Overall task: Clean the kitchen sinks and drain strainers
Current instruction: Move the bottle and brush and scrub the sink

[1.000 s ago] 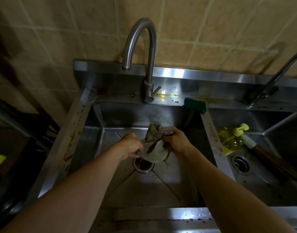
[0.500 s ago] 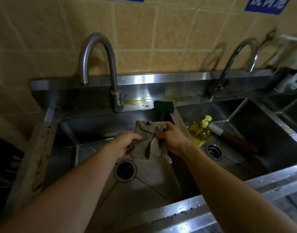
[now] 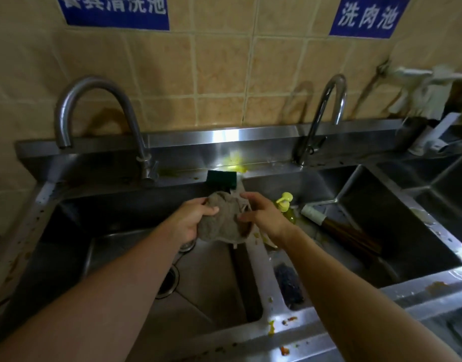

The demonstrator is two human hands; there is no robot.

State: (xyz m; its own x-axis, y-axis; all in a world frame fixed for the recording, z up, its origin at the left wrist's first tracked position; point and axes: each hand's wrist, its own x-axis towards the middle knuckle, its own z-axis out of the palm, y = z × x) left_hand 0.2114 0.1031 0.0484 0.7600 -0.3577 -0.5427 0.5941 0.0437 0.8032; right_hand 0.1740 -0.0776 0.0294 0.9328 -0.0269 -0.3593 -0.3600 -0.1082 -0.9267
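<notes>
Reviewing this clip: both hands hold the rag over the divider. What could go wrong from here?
1. The grey rag, gripped by the left hand and right hand, may drip dirty water onto the divider.
2. A swing right could knock the yellow pump bottle in the right sink.

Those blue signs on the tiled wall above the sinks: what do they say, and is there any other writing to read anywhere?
"洗肉池": white characters on the right blue sign, on the tiled wall above the right tap.
"…具清洗池": white characters on the left blue sign, above the left tap; its top is cut off by the picture's edge and the first character cannot be read.
The yellow soap bottle in the right sink shows no readable label.
No other writing shows.
</notes>
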